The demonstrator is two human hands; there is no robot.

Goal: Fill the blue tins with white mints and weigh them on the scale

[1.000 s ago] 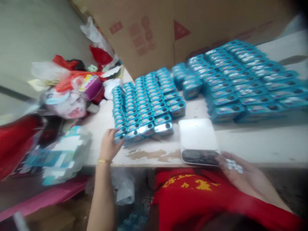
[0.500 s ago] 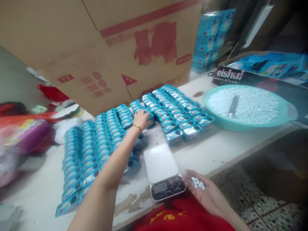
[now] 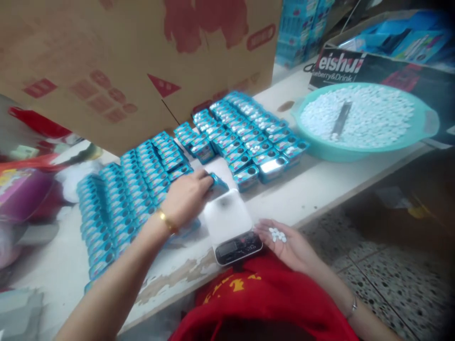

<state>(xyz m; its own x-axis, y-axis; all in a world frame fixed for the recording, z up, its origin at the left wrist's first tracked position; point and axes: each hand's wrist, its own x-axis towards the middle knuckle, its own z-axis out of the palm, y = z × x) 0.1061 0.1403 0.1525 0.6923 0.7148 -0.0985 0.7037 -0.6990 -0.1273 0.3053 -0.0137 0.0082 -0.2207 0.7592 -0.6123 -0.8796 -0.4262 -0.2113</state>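
My left hand (image 3: 187, 198) has its fingers closed on a small blue box (image 3: 218, 183), held near the back left corner of a white kitchen scale (image 3: 229, 213). My fingers hide part of this box. To the right of the scale, my right hand (image 3: 296, 248) is palm up and loosely cupped, holding several white tablets (image 3: 277, 235). Rows of similar blue boxes (image 3: 130, 189) stand left of my left hand. Behind the scale is another group of blue boxes (image 3: 254, 137), many with white tablets on top.
A turquoise basin (image 3: 334, 154) full of white tablets, with a flat dark strip lying in it, sits at the right. Beyond it is a black carton (image 3: 377, 76) with blue packaging. A large cardboard box (image 3: 117, 61) stands along the back. Bags (image 3: 31, 194) lie far left.
My left hand has come back from the rows toward the scale and now has a blue box in it. My right hand still holds the tablets beside the scale. The view has tilted down.
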